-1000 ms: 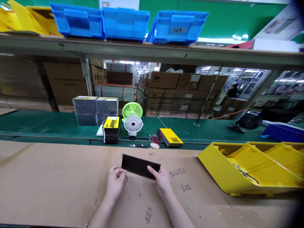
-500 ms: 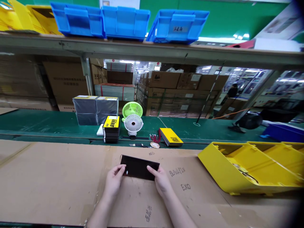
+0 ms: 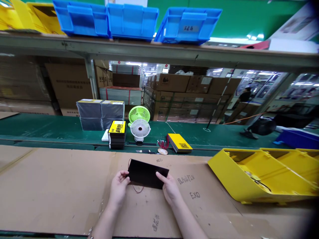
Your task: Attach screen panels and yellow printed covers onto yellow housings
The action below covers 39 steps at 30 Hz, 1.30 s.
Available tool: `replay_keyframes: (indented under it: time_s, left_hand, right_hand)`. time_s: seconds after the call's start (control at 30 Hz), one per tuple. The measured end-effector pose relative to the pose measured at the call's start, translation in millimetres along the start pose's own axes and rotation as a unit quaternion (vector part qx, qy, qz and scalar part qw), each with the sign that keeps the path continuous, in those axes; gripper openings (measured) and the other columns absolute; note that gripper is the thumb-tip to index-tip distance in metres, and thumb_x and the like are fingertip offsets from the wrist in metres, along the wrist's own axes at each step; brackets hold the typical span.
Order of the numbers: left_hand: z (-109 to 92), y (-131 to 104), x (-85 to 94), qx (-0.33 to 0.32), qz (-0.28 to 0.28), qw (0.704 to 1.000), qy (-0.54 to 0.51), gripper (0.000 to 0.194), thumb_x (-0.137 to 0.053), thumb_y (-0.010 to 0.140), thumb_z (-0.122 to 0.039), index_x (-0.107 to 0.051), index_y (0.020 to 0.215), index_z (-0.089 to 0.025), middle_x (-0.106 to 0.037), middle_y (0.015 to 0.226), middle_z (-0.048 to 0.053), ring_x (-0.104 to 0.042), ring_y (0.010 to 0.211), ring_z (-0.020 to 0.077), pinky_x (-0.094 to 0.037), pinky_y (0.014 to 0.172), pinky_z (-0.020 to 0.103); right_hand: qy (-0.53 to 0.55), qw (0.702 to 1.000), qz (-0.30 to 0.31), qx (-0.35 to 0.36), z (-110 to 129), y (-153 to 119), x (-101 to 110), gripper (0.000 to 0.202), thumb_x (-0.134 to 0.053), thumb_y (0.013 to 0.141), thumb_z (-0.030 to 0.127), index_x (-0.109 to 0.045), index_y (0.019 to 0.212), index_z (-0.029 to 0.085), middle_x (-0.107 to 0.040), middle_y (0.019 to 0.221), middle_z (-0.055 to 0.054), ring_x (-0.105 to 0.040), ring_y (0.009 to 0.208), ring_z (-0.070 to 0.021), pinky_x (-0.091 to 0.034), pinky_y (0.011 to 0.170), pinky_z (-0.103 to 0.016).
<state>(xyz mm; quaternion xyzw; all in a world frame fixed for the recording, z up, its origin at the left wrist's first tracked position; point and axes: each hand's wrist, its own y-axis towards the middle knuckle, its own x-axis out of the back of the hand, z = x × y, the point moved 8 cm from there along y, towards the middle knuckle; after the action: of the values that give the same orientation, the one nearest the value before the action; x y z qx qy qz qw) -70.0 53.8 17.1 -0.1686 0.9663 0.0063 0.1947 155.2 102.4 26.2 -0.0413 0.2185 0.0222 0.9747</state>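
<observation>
Since the frame half a second back, both hands are lifting the panel (image 3: 148,173) slightly and tipping its far edge up, and a thin red wire (image 3: 138,190) is now hanging in a loop below its near edge

Left hand (image 3: 119,186) is pinching the panel's left end between thumb and fingers; right hand (image 3: 168,188) is gripping the right end, forefinger lying along the top face. Holding it by the two ends seems to be keeping fingers off the dark face and letting the wire dangle free. Panel is sitting just above the cardboard (image 3: 62,192) that is covering the bench, at 12 o'clock from the wrists.

At 3 o'clock a yellow bin (image 3: 239,186) is lying tilted toward the person, probably for easy reach; dark wires are showing inside.

Farther at 12 o'clock, on the green belt (image 3: 37,127), a white fan (image 3: 140,130) is standing in front of a green fan (image 3: 138,114), with a yellow-topped stack (image 3: 117,134) at 11 and a flat yellow pack (image 3: 179,143) at 1. Wrapped grey packs (image 3: 100,114) are standing behind the stack.

Overhead, blue bins (image 3: 129,20) are resting on a shelf
</observation>
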Motion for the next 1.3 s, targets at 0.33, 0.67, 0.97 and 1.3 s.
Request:
replay_keyframes:
  time_s: [0.33,0.67,0.97,1.3]
  left_hand:
    - [27,-7,-6.7,0.182,-0.005,0.978,-0.102,0.032,-0.065,0.065,-0.006,-0.049,0.090,-0.017,-0.065,0.079,0.005,-0.066,0.075,0.0169,-0.053,0.071,0.031]
    - [26,-5,2.5,0.126,-0.034,0.991,-0.004,0.043,-0.064,0.066,-0.012,-0.043,0.102,-0.022,-0.061,0.086,0.002,-0.064,0.059,0.0129,-0.048,0.046,0.023]
    - [26,-2,0.3,0.142,-0.006,0.990,-0.019,0.052,-0.069,0.058,-0.017,-0.045,0.104,-0.022,-0.063,0.086,0.001,-0.056,0.051,0.0068,-0.038,0.040,0.017]
    - [19,2,0.8,0.076,0.004,0.996,0.034,0.052,-0.068,0.057,-0.018,-0.048,0.105,-0.017,-0.063,0.081,0.002,-0.054,0.054,0.0092,-0.035,0.038,0.017]
  right_hand:
    - [0.025,1.000,-0.005,0.015,5,-1,-3,0.040,-0.079,0.061,0.030,-0.068,0.098,0.020,-0.067,0.108,-0.007,-0.055,0.111,-0.0284,-0.036,0.101,-0.044]
    - [0.025,0.999,-0.015,0.021,5,0,0,0.037,-0.078,0.063,0.028,-0.067,0.098,0.019,-0.068,0.106,-0.006,-0.056,0.109,-0.0269,-0.034,0.102,-0.042]
    - [0.029,0.999,-0.019,0.019,6,0,0,0.041,-0.078,0.062,0.030,-0.067,0.100,0.019,-0.068,0.107,-0.007,-0.055,0.111,-0.0285,-0.034,0.102,-0.045]
    - [0.043,0.999,-0.006,0.014,8,-2,-4,0.039,-0.077,0.064,0.029,-0.066,0.100,0.019,-0.067,0.108,-0.006,-0.053,0.113,-0.0286,-0.029,0.106,-0.046]
